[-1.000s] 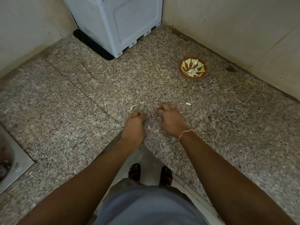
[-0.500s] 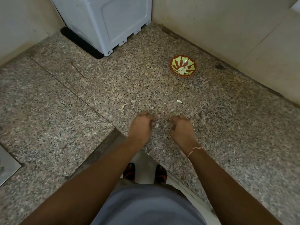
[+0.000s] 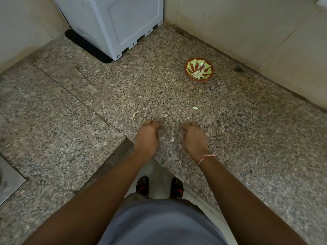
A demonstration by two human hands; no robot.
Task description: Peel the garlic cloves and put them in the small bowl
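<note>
Speckled granite countertop carries all items; no brand, label or writing can be read anywhere. Landmark: the small bowl, red-rimmed with a green and red pattern, holding pale peeled garlic cloves. It sits near the tiled wall behind it. One loose clove lies between the bowl and the hands. The left hand and right hand hover well in front of the bowl, apart, near the counter's front edge, fingers curled inward; whether they hold anything cannot be told. A skin scrap shows between them. A white appliance stands far left of the bowl; bare granite lies between them.
</note>
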